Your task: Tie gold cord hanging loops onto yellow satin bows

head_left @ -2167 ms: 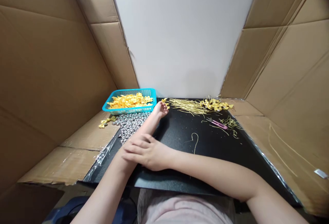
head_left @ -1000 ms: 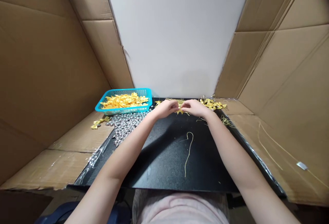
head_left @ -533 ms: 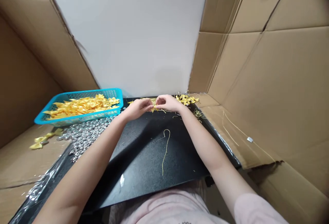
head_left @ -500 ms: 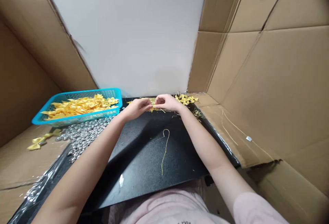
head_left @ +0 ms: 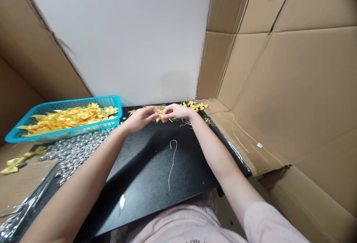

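Near the back of the black tabletop [head_left: 145, 183], my left hand [head_left: 141, 119] and my right hand [head_left: 176, 112] pinch a small yellow ribbon bow [head_left: 160, 118] between them. Both sets of fingers are closed at its sides, and they partly hide it. Just behind them lies a row of yellow cords [head_left: 156, 107]. A pile of yellow bows with cords [head_left: 195, 105] sits beyond my right wrist. One loose yellow cord [head_left: 173, 163], curved like a hook, rests on the tabletop in front of my hands.
A blue plastic basket [head_left: 110, 126] at the left holds many yellow bows. Beside it spread silver bead-like pieces [head_left: 75, 150]. More yellow bows [head_left: 13, 164] lie on cardboard at far left. Cardboard walls [head_left: 301, 87] stand around, and a cord with a white tag [head_left: 259, 145] lies right.
The view has swung slightly right, so everything sits further left in the picture. Both hands still hold the bow, which now shows more plainly between the fingertips.
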`<state>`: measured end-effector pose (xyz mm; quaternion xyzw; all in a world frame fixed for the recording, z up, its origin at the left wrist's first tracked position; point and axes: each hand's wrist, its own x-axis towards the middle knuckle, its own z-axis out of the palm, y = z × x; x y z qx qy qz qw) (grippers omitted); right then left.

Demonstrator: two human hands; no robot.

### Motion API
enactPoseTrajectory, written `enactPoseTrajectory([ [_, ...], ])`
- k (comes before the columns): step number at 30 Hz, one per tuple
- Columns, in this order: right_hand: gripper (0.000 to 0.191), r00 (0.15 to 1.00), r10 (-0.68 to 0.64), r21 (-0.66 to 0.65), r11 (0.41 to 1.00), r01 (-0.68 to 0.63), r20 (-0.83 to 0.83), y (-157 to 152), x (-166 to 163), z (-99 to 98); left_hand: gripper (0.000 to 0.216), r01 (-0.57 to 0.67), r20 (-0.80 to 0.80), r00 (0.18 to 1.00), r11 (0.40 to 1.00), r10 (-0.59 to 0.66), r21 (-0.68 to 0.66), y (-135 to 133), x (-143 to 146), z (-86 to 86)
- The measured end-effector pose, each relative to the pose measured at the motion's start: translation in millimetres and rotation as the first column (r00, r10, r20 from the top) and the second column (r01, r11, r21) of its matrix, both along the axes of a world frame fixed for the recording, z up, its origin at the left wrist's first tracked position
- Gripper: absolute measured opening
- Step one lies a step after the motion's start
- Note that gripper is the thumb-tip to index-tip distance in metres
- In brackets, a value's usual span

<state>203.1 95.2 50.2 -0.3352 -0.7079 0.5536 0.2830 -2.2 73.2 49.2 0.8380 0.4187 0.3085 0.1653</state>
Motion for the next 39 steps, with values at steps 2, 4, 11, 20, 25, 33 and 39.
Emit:
enactPoseTrajectory([
  [2,0.010,0.992,-0.050,-0.043,0.998,0.045,-0.116,5.6,5.5,-5.0,0.027,-0.135,0.100,0.987,0.987,0.126,0.083,-5.3,8.2,0.6],
  [4,0.011,0.947,-0.168,-0.074,0.985,0.154,-0.274,14.4,13.2,-12.1,0.029,-0.225,0.191,0.962,0.962,0.194,0.155,-15.2,21.0,1.1],
  [11,0.031,0.538,-0.558,-0.225,0.796,0.562,-0.631,41.3,64.4,-41.0,0.021,0.179,0.246,0.964,0.933,-0.102,-0.313,-55.8,78.2,-31.3],
  [20,0.031,0.271,-0.636,-0.336,0.666,0.666,-0.723,44.1,118.5,-42.4,0.019,0.475,0.152,0.878,0.791,-0.453,-0.386,-108.8,109.9,-57.8],
  [25,0.024,0.292,-0.609,-0.309,0.688,0.657,-0.737,49.5,114.9,-14.8,0.017,0.656,-0.253,0.732,0.755,-0.633,0.009,-129.6,115.0,-59.0],
  [33,0.026,0.413,-0.562,-0.172,0.716,0.676,-0.717,42.8,104.6,8.7,0.021,0.723,-0.428,0.689,0.593,-0.585,0.354,-138.7,112.5,-69.7],
  [39,0.026,0.396,-0.586,-0.224,0.716,0.661,-0.707,40.6,93.0,9.4,0.037,0.750,-0.525,0.659,0.412,-0.539,0.518,-131.1,146.3,-49.9],
])
